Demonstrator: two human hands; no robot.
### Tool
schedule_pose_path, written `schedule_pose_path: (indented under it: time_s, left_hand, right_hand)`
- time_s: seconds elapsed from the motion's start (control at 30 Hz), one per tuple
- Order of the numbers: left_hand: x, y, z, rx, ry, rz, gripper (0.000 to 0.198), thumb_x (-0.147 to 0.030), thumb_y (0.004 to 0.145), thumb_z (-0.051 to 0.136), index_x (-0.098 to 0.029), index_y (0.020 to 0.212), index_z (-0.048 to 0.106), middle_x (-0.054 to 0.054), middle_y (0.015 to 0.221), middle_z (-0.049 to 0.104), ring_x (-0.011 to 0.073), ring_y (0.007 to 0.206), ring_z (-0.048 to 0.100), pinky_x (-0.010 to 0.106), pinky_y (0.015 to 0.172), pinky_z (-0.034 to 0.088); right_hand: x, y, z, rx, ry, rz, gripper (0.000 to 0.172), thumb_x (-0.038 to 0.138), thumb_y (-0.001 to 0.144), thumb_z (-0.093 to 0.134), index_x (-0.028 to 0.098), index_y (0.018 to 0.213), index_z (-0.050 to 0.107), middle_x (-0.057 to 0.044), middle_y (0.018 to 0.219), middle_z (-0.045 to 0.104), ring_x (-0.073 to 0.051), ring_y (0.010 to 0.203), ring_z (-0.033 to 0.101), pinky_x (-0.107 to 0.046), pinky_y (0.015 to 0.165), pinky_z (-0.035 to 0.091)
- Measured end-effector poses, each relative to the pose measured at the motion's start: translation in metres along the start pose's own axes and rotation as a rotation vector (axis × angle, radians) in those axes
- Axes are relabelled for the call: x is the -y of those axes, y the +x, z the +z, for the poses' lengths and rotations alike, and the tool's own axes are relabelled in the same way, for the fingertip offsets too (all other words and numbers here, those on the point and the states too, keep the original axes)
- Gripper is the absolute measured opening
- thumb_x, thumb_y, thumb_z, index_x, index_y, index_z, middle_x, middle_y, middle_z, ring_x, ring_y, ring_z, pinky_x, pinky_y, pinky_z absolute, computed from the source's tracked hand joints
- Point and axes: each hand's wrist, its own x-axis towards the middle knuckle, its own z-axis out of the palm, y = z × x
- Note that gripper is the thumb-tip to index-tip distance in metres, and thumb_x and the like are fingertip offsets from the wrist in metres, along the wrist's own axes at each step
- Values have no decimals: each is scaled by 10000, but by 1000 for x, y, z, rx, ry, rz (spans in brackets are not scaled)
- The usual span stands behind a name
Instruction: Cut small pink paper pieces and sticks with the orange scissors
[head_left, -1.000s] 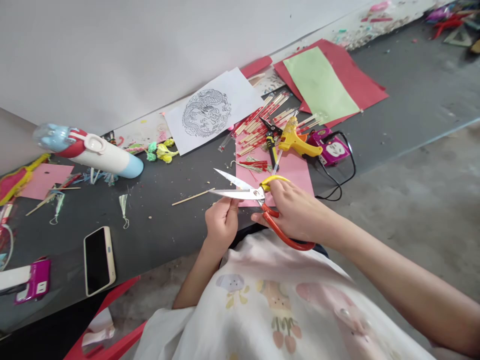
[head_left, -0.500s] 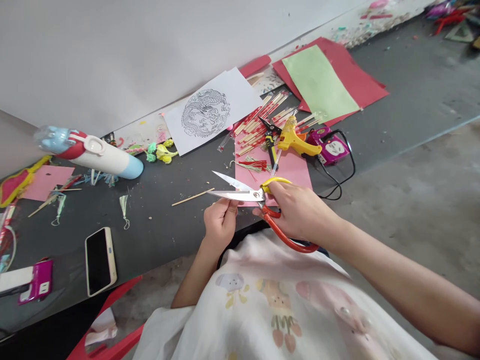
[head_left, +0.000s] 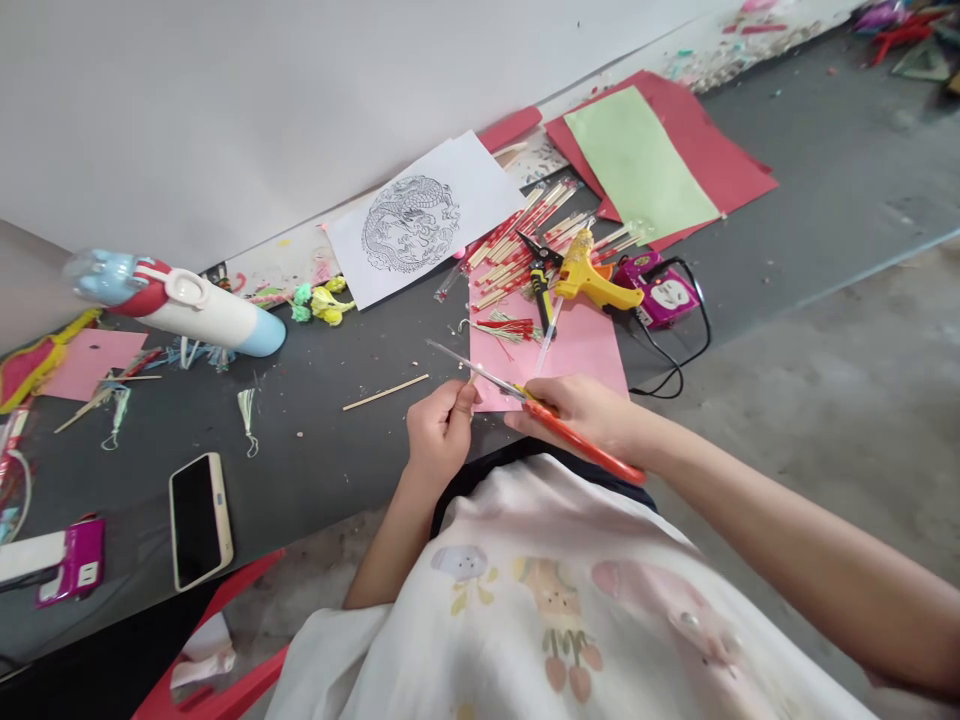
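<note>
My right hand [head_left: 581, 410] is wrapped round the scissors [head_left: 544, 412], which have one red handle and one yellow one. The blades are seen nearly edge-on and point up and left. Close beside them, my left hand [head_left: 439, 430] pinches a thin wooden stick [head_left: 474, 377], of which only a short pale end shows at the blades. Under the scissors lies a pink sheet [head_left: 589, 350], and on it a red and pale tassel [head_left: 508, 327]. Another thin wooden stick [head_left: 385, 392] rests on the grey table left of my hands.
Beyond the sheet are a yellow glue gun [head_left: 592, 275], black-and-yellow pliers [head_left: 541, 290], several wrapped sticks [head_left: 506, 265] and a purple box [head_left: 656, 290] with a black cable. A dragon drawing [head_left: 412, 225], bottle [head_left: 210, 310], phone [head_left: 201, 522] and coloured paper [head_left: 645, 165] lie around.
The scissors have turned from flat with blades spread to nearly edge-on. Their blades have come closer together, near the stick end at my left hand. My left hand has hardly moved.
</note>
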Motion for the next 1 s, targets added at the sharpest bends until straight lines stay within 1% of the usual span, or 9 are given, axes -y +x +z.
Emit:
schedule_pose_path:
  time_s: [0.13, 0.23, 0.43, 0.5, 0.57, 0.67, 0.77, 0.9, 1.0]
  left_hand:
    - [-4, 7, 3, 69, 76, -1, 328, -368, 917, 414, -180, 745, 621, -28, 560, 535, 75, 524, 470, 192, 541, 345]
    - [-3, 11, 3, 76, 111, -50, 346, -386, 926, 386, -186, 774, 624, -23, 603, 563, 83, 564, 497, 197, 570, 347]
    - [14, 18, -4, 103, 315, -221, 334, -377, 937, 333, -224, 851, 617, -16, 642, 623, 118, 593, 553, 226, 581, 332]
    - [21, 20, -7, 118, 398, -251, 301, -338, 936, 331, -238, 882, 609, -9, 701, 655, 132, 630, 579, 234, 591, 330]
    - [28, 22, -11, 111, 498, -247, 274, -308, 931, 338, -238, 893, 600, 6, 765, 673, 151, 687, 600, 245, 599, 323]
    - [34, 25, -16, 81, 668, -208, 274, -304, 930, 340, -221, 876, 596, 35, 784, 662, 175, 741, 602, 261, 597, 309]
    - [38, 26, -19, 40, 761, -180, 267, -305, 925, 357, -218, 885, 607, 40, 780, 642, 176, 755, 593, 262, 607, 317]
    - [40, 27, -22, -36, 695, -137, 249, -315, 914, 404, -216, 930, 632, 33, 807, 649, 165, 766, 592, 248, 640, 352]
    - [40, 26, -23, -118, 607, -94, 247, -335, 904, 437, -210, 937, 647, 32, 821, 655, 156, 768, 597, 236, 667, 376]
  right_hand:
    - [-7, 15, 3, 28, 131, 72, 528, 700, 772, 407, 207, 585, 394, 32, 528, 416, -102, 493, 368, -252, 493, 270]
    - [-13, 21, 2, 56, 209, 93, 549, 726, 773, 377, 205, 602, 393, 39, 513, 394, -95, 469, 364, -252, 482, 271]
    - [-28, 24, 4, 120, 236, 137, 557, 745, 760, 378, 205, 634, 424, 43, 514, 381, -98, 457, 363, -257, 470, 280]
    - [-32, 24, 5, 131, 231, 126, 545, 734, 774, 368, 208, 641, 424, 40, 532, 396, -105, 476, 382, -260, 487, 305]
    - [-34, 23, 6, 124, 210, 91, 521, 709, 791, 372, 210, 646, 417, 34, 563, 424, -114, 515, 405, -267, 526, 340]
    - [-33, 20, 3, 102, 162, 73, 479, 673, 797, 399, 213, 664, 417, 19, 611, 469, -129, 569, 429, -278, 575, 367]
    - [-28, 16, -1, 80, 111, 111, 446, 649, 793, 410, 218, 681, 424, -2, 637, 504, -147, 588, 457, -285, 577, 371]
    - [-24, 14, -3, 55, 15, 156, 414, 618, 800, 424, 224, 677, 398, -18, 636, 523, -159, 586, 480, -285, 570, 372]
    - [-25, 15, 1, 29, 17, 146, 387, 591, 814, 431, 223, 695, 409, -24, 663, 556, -160, 598, 503, -276, 572, 381]
